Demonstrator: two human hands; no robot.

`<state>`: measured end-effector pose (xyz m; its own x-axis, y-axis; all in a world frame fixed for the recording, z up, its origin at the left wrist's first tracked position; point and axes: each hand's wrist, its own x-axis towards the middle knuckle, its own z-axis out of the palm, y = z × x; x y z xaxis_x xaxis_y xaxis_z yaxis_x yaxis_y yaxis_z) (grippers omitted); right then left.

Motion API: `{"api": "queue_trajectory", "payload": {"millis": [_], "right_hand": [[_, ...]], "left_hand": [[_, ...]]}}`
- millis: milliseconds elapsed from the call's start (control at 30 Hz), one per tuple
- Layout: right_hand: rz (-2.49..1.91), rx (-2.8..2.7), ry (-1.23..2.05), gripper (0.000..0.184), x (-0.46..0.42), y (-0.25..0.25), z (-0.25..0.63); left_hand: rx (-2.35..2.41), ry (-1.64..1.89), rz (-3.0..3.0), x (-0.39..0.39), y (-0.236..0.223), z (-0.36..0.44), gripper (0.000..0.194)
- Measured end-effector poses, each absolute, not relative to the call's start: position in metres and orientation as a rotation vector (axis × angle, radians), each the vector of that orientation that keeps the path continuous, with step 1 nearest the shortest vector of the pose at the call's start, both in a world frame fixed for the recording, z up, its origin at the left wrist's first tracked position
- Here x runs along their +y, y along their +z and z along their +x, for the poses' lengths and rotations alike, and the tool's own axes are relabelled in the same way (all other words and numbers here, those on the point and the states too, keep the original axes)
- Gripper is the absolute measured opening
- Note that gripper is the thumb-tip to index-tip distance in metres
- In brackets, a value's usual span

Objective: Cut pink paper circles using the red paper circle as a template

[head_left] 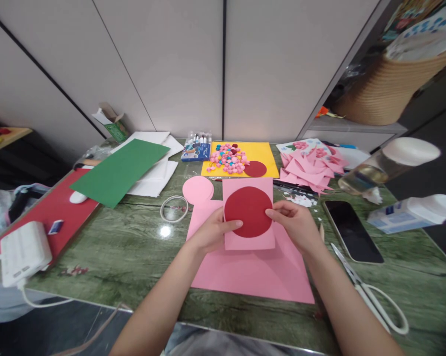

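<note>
Carefully, I scan from the left: the white ring lies on the tabletop at nine o'clock of the red circle. From eight o'clock comes the left hand, thumb flat on the circle, its other fingers mostly hidden behind, clamping circle and pink card together. Both are held up over the pink sheet. The circle nearly spans the card's width, so I'd check for overhang at three and nine o'clock, pressing lightly to avoid creases. At three o'clock, the right hand has its fingers pinched on the circle's edge; whether they also grip the card, I cannot tell. I'd steer with that pinch in small nudges, left thumb steadying. The scissors lie at four o'clock, so I'd give their points room.
</note>
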<state>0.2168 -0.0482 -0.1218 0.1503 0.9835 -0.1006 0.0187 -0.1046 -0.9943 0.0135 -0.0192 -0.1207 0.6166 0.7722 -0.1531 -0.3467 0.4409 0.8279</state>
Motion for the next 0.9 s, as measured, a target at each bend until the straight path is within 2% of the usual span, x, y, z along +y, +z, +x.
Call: {"api": "queue_trajectory", "payload": {"millis": [667, 900], "right_hand": [[-1.385, -1.107, 1.119, 0.019, -0.0481, -0.1213, 0.2169], [-1.374, -1.126, 1.127, 0.02, -0.0478, -0.1215, 0.2171]], "left_hand": [[0.586, 0.785, 0.827, -0.0198, -0.1232, 0.0169, 0.044], [0.729, 0.884, 0.81, -0.0194, -0.124, 0.0217, 0.037]]}}
